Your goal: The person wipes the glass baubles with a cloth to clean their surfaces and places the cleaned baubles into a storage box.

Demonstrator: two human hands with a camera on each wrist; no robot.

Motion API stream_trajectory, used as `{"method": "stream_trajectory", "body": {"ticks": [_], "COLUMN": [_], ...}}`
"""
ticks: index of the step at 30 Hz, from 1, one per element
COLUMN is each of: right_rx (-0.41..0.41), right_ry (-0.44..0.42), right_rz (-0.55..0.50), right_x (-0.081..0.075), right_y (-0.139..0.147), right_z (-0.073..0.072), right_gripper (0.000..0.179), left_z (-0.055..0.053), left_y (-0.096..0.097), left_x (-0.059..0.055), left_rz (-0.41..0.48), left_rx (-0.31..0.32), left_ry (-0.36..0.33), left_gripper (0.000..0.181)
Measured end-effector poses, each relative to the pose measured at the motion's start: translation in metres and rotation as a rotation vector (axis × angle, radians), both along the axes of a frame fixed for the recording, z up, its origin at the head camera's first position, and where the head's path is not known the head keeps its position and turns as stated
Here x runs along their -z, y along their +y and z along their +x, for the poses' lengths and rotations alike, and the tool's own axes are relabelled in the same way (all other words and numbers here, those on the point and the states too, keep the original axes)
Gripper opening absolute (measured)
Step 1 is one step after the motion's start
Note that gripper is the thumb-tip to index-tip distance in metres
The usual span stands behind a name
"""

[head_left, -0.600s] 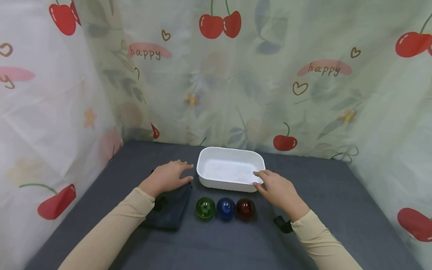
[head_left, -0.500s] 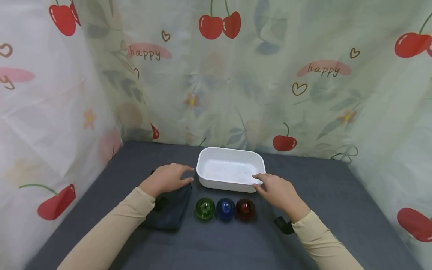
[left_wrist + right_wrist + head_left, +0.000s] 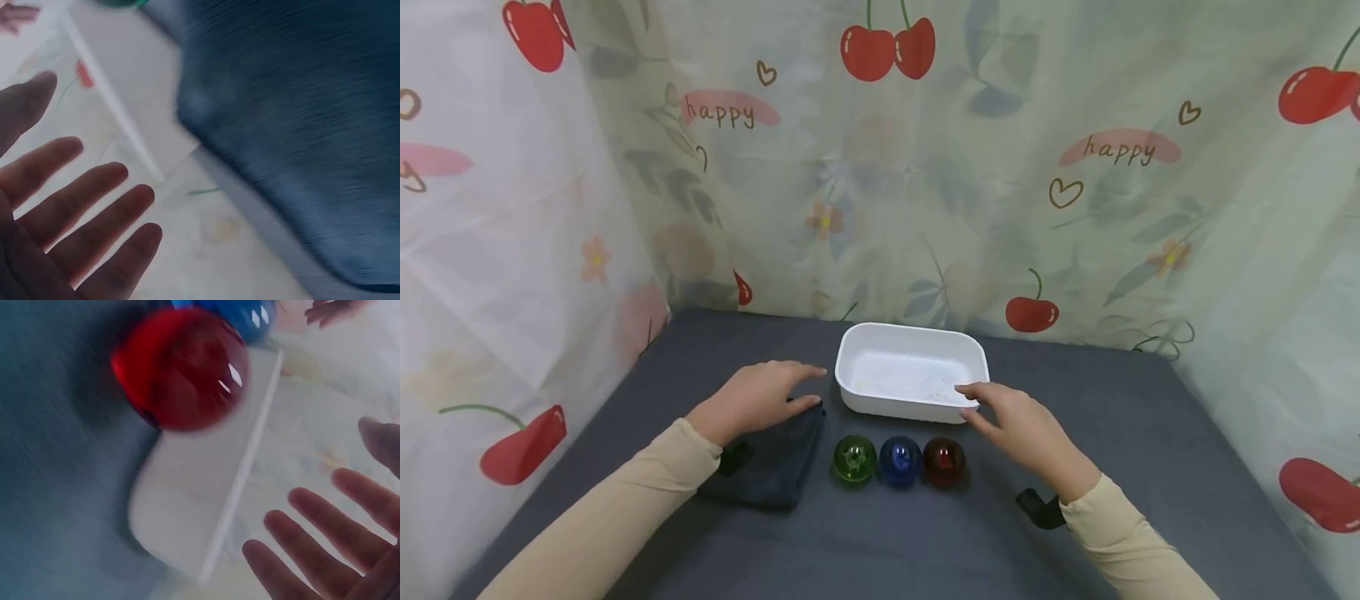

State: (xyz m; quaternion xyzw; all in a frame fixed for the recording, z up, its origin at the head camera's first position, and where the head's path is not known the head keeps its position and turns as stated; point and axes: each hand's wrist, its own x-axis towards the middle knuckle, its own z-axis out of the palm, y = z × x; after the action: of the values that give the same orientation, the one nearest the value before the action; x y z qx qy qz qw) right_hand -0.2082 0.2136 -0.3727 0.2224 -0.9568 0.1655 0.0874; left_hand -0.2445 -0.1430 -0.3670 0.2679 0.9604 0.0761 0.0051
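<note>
My left hand [image 3: 756, 400] hovers over a folded dark cloth [image 3: 775, 467], its fingers spread and nothing held; the left wrist view shows them extended above the cloth's edge. To its right stands a white rectangular tub [image 3: 906, 408]. My right hand [image 3: 1018, 421] is at the tub's front right corner, fingers extended, holding nothing; its fingertips overlap the rim in the head view. In front of the tub, a green glass ball [image 3: 854, 459], a blue glass ball [image 3: 900, 462] and a red glass ball [image 3: 944, 462] sit side by side in a row.
A dark grey cloth covers the table [image 3: 895, 550]. Curtains printed with cherries [image 3: 887, 50] enclose it at the back and both sides. A black strap [image 3: 1040, 508] hangs at the right wrist, and another [image 3: 735, 457] at the left.
My left hand has drawn slightly left, away from the tub. My right wrist has shifted a little right and down, with the fingers still by the tub's corner. Balls and tub stay put.
</note>
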Motion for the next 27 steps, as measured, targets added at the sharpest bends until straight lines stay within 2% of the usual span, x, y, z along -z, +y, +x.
{"method": "stream_trajectory", "body": {"ticks": [3,6,11,14,16,21,27], "right_rx": [-0.055,-0.116,-0.176,-0.193,-0.198,-0.212,-0.213], "right_ry": [-0.036,-0.084,-0.163,-0.207,-0.221,-0.216,-0.199], "right_rz": [-0.080,-0.125,-0.121,-0.111,-0.107,-0.098,-0.096], "right_x": [0.014,0.033,0.051,0.054,0.056,0.060,0.064], "right_y": [-0.002,-0.003,-0.005,-0.007,-0.008,-0.011,-0.014], "right_z": [0.005,0.007,0.009,0.009,0.008,0.007,0.006], "right_gripper": [0.048,0.060,0.070,0.071,0.070,0.062,0.058], "left_z": [0.014,0.027,0.033,0.031,0.031,0.028,0.024], "left_y": [-0.013,-0.028,-0.036,-0.032,-0.030,-0.026,-0.020], "left_x": [0.013,0.027,0.043,0.048,0.051,0.056,0.058], "left_rz": [-0.012,-0.032,-0.032,-0.034,-0.036,-0.057,-0.068], "left_rx": [0.074,0.113,0.091,0.073,0.078,0.118,0.113], "left_ry": [0.007,-0.061,-0.205,-0.245,-0.238,-0.147,-0.103], "left_gripper": [0.055,0.062,0.075,0.079,0.081,0.076,0.069]}}
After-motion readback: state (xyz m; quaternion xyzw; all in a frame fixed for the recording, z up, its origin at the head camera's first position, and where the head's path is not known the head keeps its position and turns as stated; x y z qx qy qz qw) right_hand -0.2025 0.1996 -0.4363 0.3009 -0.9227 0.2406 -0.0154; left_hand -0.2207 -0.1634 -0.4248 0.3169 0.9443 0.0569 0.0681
